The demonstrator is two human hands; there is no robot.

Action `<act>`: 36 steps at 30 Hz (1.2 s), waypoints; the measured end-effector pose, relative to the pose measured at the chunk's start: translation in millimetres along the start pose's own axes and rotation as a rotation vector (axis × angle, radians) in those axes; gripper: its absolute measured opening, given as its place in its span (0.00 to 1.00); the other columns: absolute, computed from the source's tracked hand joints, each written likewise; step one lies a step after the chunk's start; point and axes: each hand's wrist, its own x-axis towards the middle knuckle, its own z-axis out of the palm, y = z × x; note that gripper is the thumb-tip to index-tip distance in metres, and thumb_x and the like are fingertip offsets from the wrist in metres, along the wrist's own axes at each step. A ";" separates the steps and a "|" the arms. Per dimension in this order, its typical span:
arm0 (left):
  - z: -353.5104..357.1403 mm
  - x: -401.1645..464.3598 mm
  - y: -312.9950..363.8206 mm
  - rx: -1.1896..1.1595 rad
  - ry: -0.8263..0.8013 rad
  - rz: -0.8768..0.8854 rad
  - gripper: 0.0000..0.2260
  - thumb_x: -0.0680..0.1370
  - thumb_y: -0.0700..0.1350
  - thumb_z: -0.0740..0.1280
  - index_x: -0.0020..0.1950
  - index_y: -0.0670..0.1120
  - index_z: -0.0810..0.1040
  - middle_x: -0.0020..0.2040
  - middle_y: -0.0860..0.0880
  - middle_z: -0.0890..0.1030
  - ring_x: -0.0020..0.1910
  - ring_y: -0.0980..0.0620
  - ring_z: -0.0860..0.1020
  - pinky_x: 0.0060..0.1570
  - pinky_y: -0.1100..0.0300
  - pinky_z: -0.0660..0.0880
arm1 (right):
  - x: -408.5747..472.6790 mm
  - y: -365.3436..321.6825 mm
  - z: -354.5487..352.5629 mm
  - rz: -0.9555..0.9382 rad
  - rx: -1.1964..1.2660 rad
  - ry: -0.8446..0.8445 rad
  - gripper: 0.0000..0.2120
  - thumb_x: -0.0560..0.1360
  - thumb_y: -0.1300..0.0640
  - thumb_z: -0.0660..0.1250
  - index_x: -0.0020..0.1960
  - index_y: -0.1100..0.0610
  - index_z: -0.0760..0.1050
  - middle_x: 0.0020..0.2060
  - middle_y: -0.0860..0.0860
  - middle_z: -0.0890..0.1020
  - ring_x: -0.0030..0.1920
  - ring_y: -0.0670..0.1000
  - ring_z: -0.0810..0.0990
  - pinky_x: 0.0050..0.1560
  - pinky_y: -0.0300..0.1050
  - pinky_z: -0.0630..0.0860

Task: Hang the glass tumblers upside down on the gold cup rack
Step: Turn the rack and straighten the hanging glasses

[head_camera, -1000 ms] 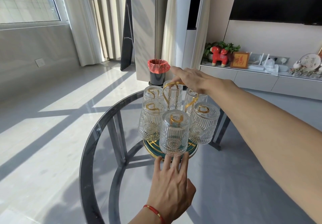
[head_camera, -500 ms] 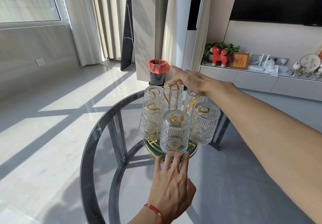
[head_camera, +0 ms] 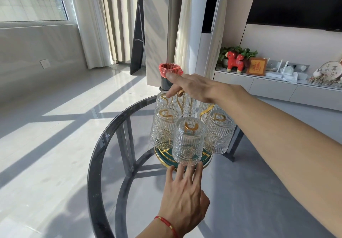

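Note:
Several ribbed glass tumblers hang upside down on the gold cup rack, which stands on a round green and gold base. The nearest tumbler faces me, with one tumbler at its left and one at its right; more hang behind. My left hand lies flat with straight fingers touching the base's front rim. My right hand reaches over the rack's top, fingers extended above the rear tumblers and the gold handle loop; whether it touches the loop is hidden.
The rack stands on a round glass table with a dark rim. A black bin with a red liner stands on the floor behind. A low cabinet with ornaments runs along the right wall.
My right hand has stretched further left over the rack's top, its fingers now straighter. My left hand and the tumblers have stayed put.

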 end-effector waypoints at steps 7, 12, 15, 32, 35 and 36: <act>-2.2 0.7 0.4 0.013 -0.004 0.000 0.32 0.69 0.53 0.67 0.72 0.43 0.74 0.69 0.44 0.77 0.65 0.40 0.75 0.62 0.40 0.75 | 3.2 -2.4 -1.5 0.086 -0.079 -0.043 0.42 0.80 0.27 0.39 0.61 0.48 0.85 0.80 0.55 0.68 0.77 0.56 0.67 0.79 0.66 0.51; -3.3 0.7 1.1 0.023 -0.013 -0.004 0.32 0.69 0.53 0.67 0.72 0.43 0.74 0.70 0.43 0.77 0.65 0.40 0.75 0.62 0.39 0.76 | 16.0 -11.2 -2.1 0.142 -0.108 -0.134 0.44 0.77 0.25 0.37 0.68 0.46 0.82 0.81 0.56 0.65 0.81 0.57 0.61 0.79 0.70 0.45; -3.6 0.6 0.5 0.022 -0.014 0.000 0.32 0.70 0.53 0.66 0.73 0.43 0.73 0.70 0.43 0.76 0.65 0.39 0.75 0.63 0.39 0.75 | 20.6 -15.2 -0.8 0.146 -0.100 -0.144 0.44 0.78 0.25 0.37 0.69 0.47 0.81 0.80 0.58 0.66 0.80 0.58 0.61 0.79 0.69 0.45; -3.7 -0.1 -0.2 0.023 0.005 0.012 0.31 0.70 0.53 0.66 0.72 0.43 0.73 0.68 0.44 0.77 0.62 0.40 0.76 0.61 0.41 0.75 | 15.5 -11.7 1.1 0.038 -0.011 0.004 0.40 0.83 0.31 0.41 0.63 0.53 0.85 0.53 0.48 0.83 0.50 0.44 0.76 0.69 0.58 0.66; -3.3 0.3 -0.5 0.024 0.005 0.011 0.31 0.70 0.53 0.65 0.73 0.43 0.73 0.69 0.43 0.77 0.64 0.40 0.75 0.62 0.41 0.75 | 14.7 -6.4 4.8 0.030 0.008 0.073 0.40 0.83 0.32 0.42 0.57 0.55 0.87 0.45 0.43 0.82 0.47 0.43 0.77 0.60 0.53 0.69; -3.3 0.3 -0.3 0.025 0.003 0.010 0.32 0.70 0.53 0.65 0.73 0.43 0.73 0.69 0.43 0.76 0.64 0.40 0.75 0.62 0.41 0.75 | 14.6 -6.0 5.9 0.040 0.000 0.067 0.40 0.83 0.31 0.42 0.56 0.54 0.87 0.45 0.41 0.81 0.47 0.42 0.76 0.60 0.52 0.68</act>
